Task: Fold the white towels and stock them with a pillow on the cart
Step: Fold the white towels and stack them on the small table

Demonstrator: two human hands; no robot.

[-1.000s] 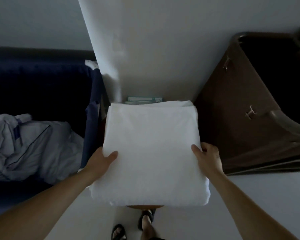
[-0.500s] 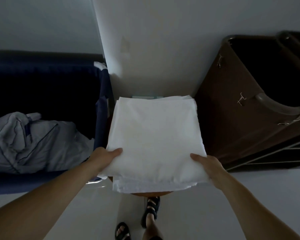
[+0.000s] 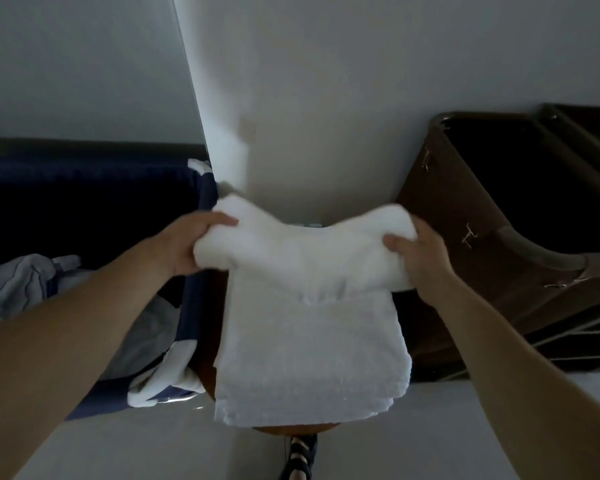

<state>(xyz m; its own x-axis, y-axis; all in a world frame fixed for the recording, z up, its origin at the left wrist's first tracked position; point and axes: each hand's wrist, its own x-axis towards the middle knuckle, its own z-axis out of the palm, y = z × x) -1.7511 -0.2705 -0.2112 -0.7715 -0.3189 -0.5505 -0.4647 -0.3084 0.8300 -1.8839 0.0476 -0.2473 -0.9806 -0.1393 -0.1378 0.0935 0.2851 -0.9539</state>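
The towel (image 3: 312, 327) hides most of the round table (image 3: 291, 429) (only its rim shows). Left hand (image 3: 184, 244) and right hand (image 3: 420, 258) clench its lifted far corners, thumbs on top.

The towel (image 3: 309, 341) covers nearly all of the round wooden desk (image 3: 291, 428), of which only a thin brown rim shows at lower centre. The fingers of both hands (image 3: 184, 244) are tucked under the towel's bunched upper corners, thumbs alone showing. A small teal thing (image 3: 309, 224) behind the towel's top edge is too hidden to identify. The sandalled foot (image 3: 300, 457) is cut off by the bottom edge, the brown bin (image 3: 482, 237) by the right edge, the grey bundle (image 3: 18, 289) by the left.
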